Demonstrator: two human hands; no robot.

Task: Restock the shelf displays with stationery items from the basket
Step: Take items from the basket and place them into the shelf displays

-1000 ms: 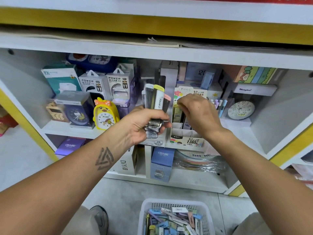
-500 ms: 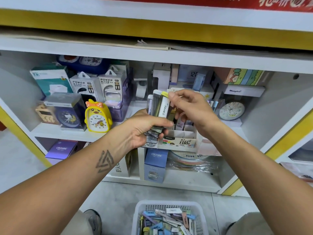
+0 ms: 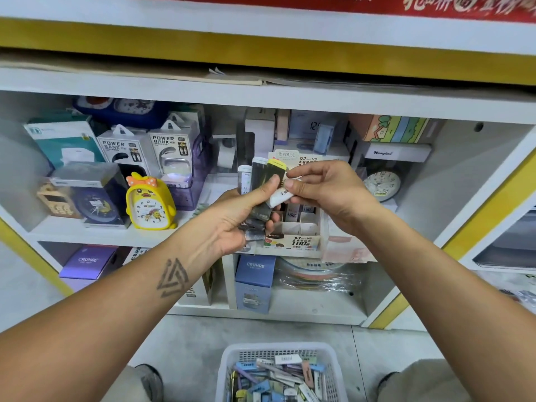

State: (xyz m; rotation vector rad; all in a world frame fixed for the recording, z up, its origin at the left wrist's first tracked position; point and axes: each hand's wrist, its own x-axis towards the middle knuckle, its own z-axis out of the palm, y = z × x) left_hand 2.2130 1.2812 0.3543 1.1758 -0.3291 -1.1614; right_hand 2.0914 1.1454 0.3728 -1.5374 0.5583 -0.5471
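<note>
- Both bare forearms reach forward and up from the lower corners, meeting near the middle.
- The left forearm carries a triangle tattoo (image 3: 173, 277) near the wrist.
- The left hand (image 3: 237, 219) is curled in a grip, thumb pressed up and across, knuckles turned left.
- The right hand (image 3: 327, 190) faces it, thumb and forefinger pinched, other fingers loosely bent.

A yellow chick alarm clock (image 3: 150, 202) stands beside boxed power banks (image 3: 146, 149) (labels readable) and a round clock (image 3: 382, 185).
</note>
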